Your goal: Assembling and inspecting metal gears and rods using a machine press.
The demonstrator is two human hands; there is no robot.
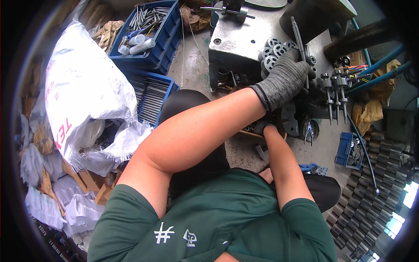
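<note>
My left hand (pixel 286 78), in a grey knit glove, is closed around a slender stepped metal shaft (pixel 297 35) that stands tilted above the steel bench. Against its knuckles sits a cluster of grey round metal parts (pixel 272 52) with slotted faces. My right hand (pixel 261 126), also gloved, is low beside the bench, under my left wrist, at a wooden-edged box (pixel 251 132). Its fingers are hidden, so what it touches does not show. Several shafts with round collars (pixel 336 89) stand upright at the bench's right side.
A thick dark metal cylinder (pixel 316 17) rises behind the bench (pixel 235 32). Blue crates of metal pins (pixel 172 30) and rods (pixel 168 98) stand at left, beside a large white sack (pixel 87 87). To the right are a small blue crate (pixel 342 150) and stacked metal cylinders (pixel 371 183).
</note>
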